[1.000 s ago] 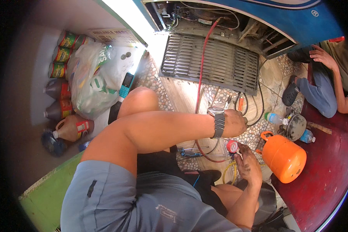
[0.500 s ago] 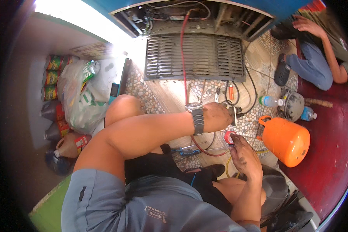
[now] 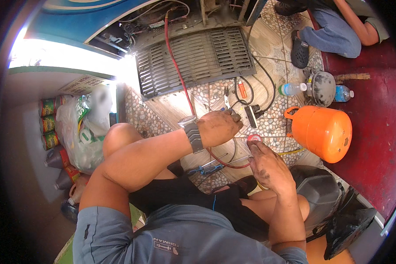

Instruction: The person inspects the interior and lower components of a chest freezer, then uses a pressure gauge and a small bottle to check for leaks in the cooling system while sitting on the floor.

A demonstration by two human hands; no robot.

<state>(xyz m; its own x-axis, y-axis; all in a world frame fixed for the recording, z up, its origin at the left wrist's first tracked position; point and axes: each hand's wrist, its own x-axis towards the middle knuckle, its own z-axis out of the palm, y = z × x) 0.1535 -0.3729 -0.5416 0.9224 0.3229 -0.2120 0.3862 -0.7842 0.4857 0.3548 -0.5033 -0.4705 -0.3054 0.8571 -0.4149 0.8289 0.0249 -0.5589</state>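
My left hand [image 3: 220, 127], with a wristwatch on its wrist, is over the floor in front of me. Its dirty fingers curl downward beside the pliers [image 3: 226, 97], whose handle end reaches toward them; whether they grip anything is hidden. Just right of those fingers lies a white block with a black plug and cord [image 3: 251, 115]. A small red round object [image 3: 254, 138] is pinched at the fingertips of my right hand [image 3: 270, 165], which is closed and smudged with dirt. Below the left wrist lie blue-handled screwdrivers [image 3: 209, 169] and a red hose [image 3: 179, 66].
A slatted grille panel [image 3: 193, 61] lies before the open machine base. On the right are an orange tank [image 3: 323, 132], plastic bottles [image 3: 292, 89], a grey cylinder [image 3: 323, 89] and a person's shoe [image 3: 300, 50]. A filled plastic bag [image 3: 81, 127] sits at left.
The whole view has shifted and tilted. My left hand has drawn slightly left, away from the white block and plug. My right hand still keeps the red round object.
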